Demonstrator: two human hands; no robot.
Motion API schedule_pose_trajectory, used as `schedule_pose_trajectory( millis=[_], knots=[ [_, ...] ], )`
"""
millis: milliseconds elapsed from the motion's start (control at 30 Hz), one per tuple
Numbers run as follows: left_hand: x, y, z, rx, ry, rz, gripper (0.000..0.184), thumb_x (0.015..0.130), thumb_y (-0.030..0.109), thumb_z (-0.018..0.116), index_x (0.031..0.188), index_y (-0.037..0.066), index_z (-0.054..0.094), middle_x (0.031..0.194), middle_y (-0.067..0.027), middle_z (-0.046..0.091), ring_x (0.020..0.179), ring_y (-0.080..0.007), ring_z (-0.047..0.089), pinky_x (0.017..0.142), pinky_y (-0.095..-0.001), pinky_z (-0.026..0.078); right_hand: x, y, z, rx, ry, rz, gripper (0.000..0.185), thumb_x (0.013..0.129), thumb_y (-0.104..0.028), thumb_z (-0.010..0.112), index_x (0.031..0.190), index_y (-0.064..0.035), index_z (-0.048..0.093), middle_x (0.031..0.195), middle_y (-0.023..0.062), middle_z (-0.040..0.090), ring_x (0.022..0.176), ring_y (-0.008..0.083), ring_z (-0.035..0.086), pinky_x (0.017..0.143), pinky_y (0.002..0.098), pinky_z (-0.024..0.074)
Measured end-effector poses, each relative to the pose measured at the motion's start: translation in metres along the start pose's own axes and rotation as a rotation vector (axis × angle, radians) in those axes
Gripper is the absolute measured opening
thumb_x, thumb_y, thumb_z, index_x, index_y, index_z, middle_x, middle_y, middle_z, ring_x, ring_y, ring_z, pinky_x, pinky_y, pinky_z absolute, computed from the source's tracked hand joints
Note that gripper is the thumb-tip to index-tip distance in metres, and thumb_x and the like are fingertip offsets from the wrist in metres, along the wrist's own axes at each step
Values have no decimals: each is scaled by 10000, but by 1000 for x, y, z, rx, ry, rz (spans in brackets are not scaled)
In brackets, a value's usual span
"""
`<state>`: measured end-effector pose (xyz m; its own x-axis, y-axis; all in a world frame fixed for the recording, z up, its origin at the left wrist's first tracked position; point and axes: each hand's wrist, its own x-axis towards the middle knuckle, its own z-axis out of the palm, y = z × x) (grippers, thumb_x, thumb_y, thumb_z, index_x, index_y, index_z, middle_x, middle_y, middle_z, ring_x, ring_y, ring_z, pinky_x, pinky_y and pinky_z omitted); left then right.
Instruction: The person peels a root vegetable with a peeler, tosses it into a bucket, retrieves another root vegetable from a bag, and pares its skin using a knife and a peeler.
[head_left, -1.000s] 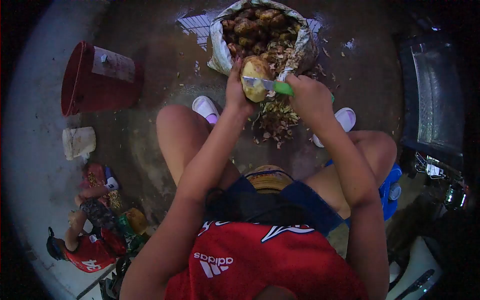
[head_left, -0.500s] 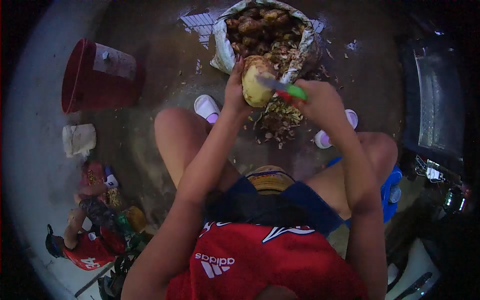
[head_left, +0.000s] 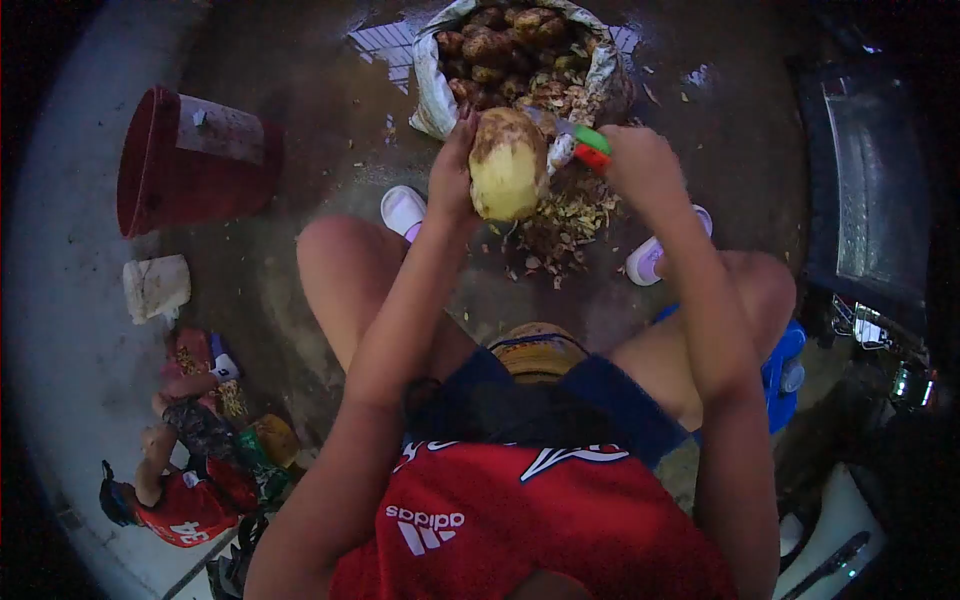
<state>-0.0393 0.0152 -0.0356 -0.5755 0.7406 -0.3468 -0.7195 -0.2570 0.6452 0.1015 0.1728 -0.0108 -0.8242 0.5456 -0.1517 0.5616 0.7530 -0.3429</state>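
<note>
My left hand (head_left: 455,170) is closed around the left side of a large, partly peeled root vegetable (head_left: 508,180). Its lower part is bare and pale yellow, while brown skin covers the top. In my right hand (head_left: 640,168) is a small knife (head_left: 592,140) with a green and red handle, its blade pointing left to the vegetable's upper right edge. Whether the blade touches the skin I cannot tell. Just beyond both hands stands an open white sack (head_left: 432,85) of brown, unpeeled roots (head_left: 490,48), with peelings among them. More peelings (head_left: 565,230) lie on the floor below the knife.
A dark red bucket (head_left: 150,170) lies tipped at the left, near a whitish block-like container (head_left: 157,287). Another person (head_left: 185,500) in a red shirt sits at lower left. A blue plastic object (head_left: 785,375) is beside my right knee. The floor (head_left: 330,120) looks wet.
The knife has moved from the vegetable's face up to its upper right edge. The vegetable has turned, showing more brown skin on top, and shifted slightly left with my left hand.
</note>
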Motion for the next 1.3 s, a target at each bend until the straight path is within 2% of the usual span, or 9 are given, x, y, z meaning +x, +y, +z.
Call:
schedule_pose_trajectory(
  millis=[100, 200, 333, 400, 700, 833, 1033, 1233, 1300],
  knots=[
    [-10, 10, 7, -85, -186, -73, 423, 927, 380, 427, 1166, 34, 473, 1052, -134, 596, 951, -254, 601, 834, -395, 492, 9, 3, -7, 143, 69, 30, 191, 737, -159, 592, 913, -87, 613, 804, 179, 623, 796, 353, 604, 686, 448, 469],
    [-4, 10, -4, -128, -202, 21, 433, 928, 385, 423, 1190, 42, 457, 1084, -126, 584, 975, -259, 591, 842, -397, 488, -9, -18, -17, 180, 73, -126, 192, 713, -134, 623, 897, -82, 607, 778, 175, 618, 757, 355, 608, 668, 445, 483],
    [1, 9, -8, -23, -81, 40, 433, 932, 385, 412, 1201, 48, 449, 1110, -126, 572, 995, -264, 582, 858, -405, 480, -33, -29, -8, 122, 144, -383, 162, 700, -104, 612, 858, -80, 587, 718, 160, 592, 699, 343, 607, 624, 436, 489],
    [0, 8, -7, -14, -14, 35, 429, 933, 382, 409, 1193, 44, 458, 1113, -130, 572, 1000, -267, 580, 861, -408, 477, -31, -31, -9, 81, 144, -392, 131, 701, -84, 594, 830, -77, 573, 697, 148, 579, 683, 332, 606, 605, 430, 487],
    [-2, 5, -9, -305, -394, -144, 511, 913, 452, 409, 1199, 32, 461, 1143, -158, 561, 1023, -288, 570, 887, -426, 463, -6, -16, -3, 57, 276, -247, 110, 742, -76, 558, 850, -72, 581, 696, 148, 585, 669, 341, 606, 591, 442, 487],
    [-4, 6, -4, -130, -254, -66, 521, 904, 456, 427, 1195, 26, 464, 1139, -166, 561, 1019, -292, 572, 878, -424, 466, 5, -10, -8, 195, 276, -192, 156, 745, -85, 578, 900, -83, 598, 709, 149, 593, 679, 343, 608, 608, 446, 490],
    [2, 11, -11, -120, -176, -65, 489, 902, 435, 447, 1177, 32, 479, 1097, -148, 583, 994, -282, 581, 849, -420, 478, -35, -39, -12, 108, 141, -321, 134, 724, -74, 577, 858, -83, 589, 720, 155, 595, 728, 350, 608, 642, 456, 485],
    [0, 15, -10, -107, -213, -58, 457, 900, 412, 466, 1166, 41, 487, 1072, -141, 589, 978, -272, 584, 849, -410, 478, -3, -26, 1, 87, 181, -273, 125, 757, -97, 544, 873, -74, 585, 736, 172, 603, 720, 351, 612, 641, 448, 490],
    [-3, 18, -15, -159, -264, -124, 439, 903, 392, 466, 1163, 38, 488, 1080, -145, 585, 981, -269, 582, 859, -406, 474, 13, -12, -2, 73, 157, -111, 145, 757, -122, 565, 891, -72, 591, 760, 183, 609, 727, 358, 612, 652, 451, 492]
  ],
)
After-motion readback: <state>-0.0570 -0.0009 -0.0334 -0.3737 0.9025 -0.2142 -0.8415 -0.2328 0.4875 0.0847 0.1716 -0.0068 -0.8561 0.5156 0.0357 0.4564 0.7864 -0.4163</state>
